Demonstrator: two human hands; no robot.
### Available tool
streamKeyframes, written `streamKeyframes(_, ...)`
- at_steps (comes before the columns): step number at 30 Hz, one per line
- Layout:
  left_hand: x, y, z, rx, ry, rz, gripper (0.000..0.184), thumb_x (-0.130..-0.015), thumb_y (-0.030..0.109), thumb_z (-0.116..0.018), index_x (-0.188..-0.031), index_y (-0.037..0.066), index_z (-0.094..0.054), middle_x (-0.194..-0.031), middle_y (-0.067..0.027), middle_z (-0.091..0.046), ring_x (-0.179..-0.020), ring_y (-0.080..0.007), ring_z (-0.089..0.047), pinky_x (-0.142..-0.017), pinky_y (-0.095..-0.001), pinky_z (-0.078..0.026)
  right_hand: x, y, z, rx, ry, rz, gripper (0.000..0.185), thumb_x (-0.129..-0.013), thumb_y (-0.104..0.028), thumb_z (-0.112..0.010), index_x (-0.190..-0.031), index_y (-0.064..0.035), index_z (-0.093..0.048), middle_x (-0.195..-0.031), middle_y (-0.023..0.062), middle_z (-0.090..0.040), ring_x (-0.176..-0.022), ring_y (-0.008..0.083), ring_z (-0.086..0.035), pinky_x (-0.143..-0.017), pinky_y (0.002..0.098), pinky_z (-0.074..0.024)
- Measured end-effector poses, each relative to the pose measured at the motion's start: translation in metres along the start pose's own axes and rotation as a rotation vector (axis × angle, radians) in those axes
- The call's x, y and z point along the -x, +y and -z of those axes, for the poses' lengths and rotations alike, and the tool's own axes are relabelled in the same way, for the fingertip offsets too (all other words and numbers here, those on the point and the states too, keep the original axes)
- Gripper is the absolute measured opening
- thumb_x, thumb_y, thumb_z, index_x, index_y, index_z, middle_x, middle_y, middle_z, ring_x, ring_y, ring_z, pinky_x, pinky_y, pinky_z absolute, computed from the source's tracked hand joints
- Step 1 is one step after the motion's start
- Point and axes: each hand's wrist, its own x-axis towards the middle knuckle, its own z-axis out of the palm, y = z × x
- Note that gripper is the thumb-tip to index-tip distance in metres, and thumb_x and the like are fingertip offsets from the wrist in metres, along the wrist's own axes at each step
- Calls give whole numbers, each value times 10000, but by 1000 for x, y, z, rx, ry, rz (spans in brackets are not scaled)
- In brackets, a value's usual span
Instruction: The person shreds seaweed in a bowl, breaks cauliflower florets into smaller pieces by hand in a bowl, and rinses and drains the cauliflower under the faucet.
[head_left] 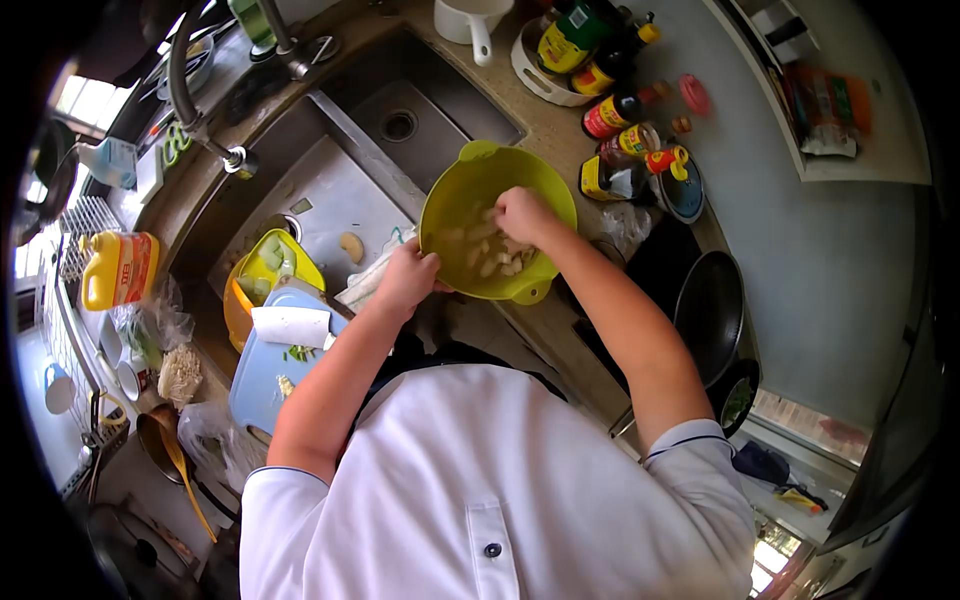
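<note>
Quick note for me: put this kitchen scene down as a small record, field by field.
Left hand: grips the rim of the bowl
Right hand: reaches inside the bowl; fingertips' hold unclear
Bowl: yellow-green, two tabs
Bowl contents: pale pieces
Cutting board: blue, with chopped green bits
Yellow container: holds pale green chunks
Counter beyond the bowl: sauce bottles
Sink: two basins

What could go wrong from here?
The round yellow-green bowl might tip: the left hand grips only its rim while the right hand reaches inside. Being near the counter's front edge, it could spill its small pale pieces.

If an arm bumps the light-blue cutting board, the chopped green bits on it may scatter.
</note>
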Motion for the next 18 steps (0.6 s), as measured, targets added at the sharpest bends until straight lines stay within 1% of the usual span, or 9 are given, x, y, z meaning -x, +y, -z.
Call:
streamKeyframes(1, -3, 0, -5, -43, -9, -9, 356, -893, -14, -440, -1228, -97, -525, -1081, -176, -654, -879, -267, -694, -740, -371, -605, 0, 8, -1, -57, 63, -70, 167, -798, -127, -640, -919, -52, -727, -971, 191, -694, -923, 374, -658, -818, 439, -533)
streamKeyframes(3, -10, 0, -10, -92, -19, -15, 357, -896, -9, -448, -1231, -112, -514, -1101, -181, -645, -902, -275, -689, -759, -385, -603, -4, 22, -7, -8, 83, -64, 173, -802, -129, -638, -929, -45, -720, -964, 198, -692, -920, 376, -657, -814, 435, -531)
streamKeyframes(5, -20, -6, -12, -143, 9, 7, 373, -894, 6, -443, -1244, -102, -514, -1099, -177, -648, -892, -269, -691, -732, -381, -606, -5, 32, -10, -195, -8, -1, 180, -813, -141, -635, -936, -35, -714, -953, 208, -687, -913, 385, -655, -808, 437, -526)
streamKeyframes(6, -24, -8, -13, -147, 6, 12, 373, -894, 6, -443, -1244, -102, -514, -1099, -177, -648, -892, -269, -691, -732, -381, -606, -7, 39, -14, -200, -8, -6, 180, -813, -141, -635, -936, -35, -714, -953, 208, -687, -913, 385, -655, -808, 437, -526)
streamKeyframes(8, -29, -10, -13, -197, 5, 10, 384, -893, 18, -444, -1256, -87, -513, -1092, -166, -652, -884, -259, -692, -706, -374, -609, -14, 50, -23, -188, 115, -9, 190, -820, -195, -648, -903, -40, -718, -875, 203, -683, -835, 374, -663, -749, 427, -526)
streamKeyframes(12, -33, -9, -13, -243, 17, 44, 389, -896, 39, -462, -1266, -71, -511, -1085, -155, -655, -860, -244, -693, -690, -360, -610, -20, 57, -31, -196, 22, -49, 237, -858, -234, -625, -929, -24, -710, -950, 217, -682, -895, 393, -653, -795, 441, -520)
streamKeyframes(15, -30, -6, -12, -276, 41, 51, 386, -912, 91, -532, -1257, -81, -507, -1035, -160, -655, -774, -220, -683, -622, -321, -607, -23, 59, -33, -247, 39, -107, 302, -861, -305, -647, -915, -14, -707, -910, 221, -686, -882, 373, -663, -784, 436, -522)
streamKeyframes(17, -21, 1, -14, -361, 13, -18, 449, -907, 174, -622, -1268, -68, -508, -980, -129, -659, -734, -191, -665, -589, -311, -593, -19, 59, -23, -397, -43, -190, 386, -833, -374, -699, -1015, -33, -698, -981, 213, -682, -909, 355, -666, -775, 442, -531)
streamKeyframes(18, -16, 4, -15, -367, 13, -18, 449, -907, 174, -622, -1268, -68, -508, -980, -129, -659, -734, -191, -665, -589, -311, -593, -10, 50, -18, -403, -41, -190, 386, -833, -374, -699, -1015, -33, -698, -981, 213, -682, -909, 355, -666, -775, 442, -531)
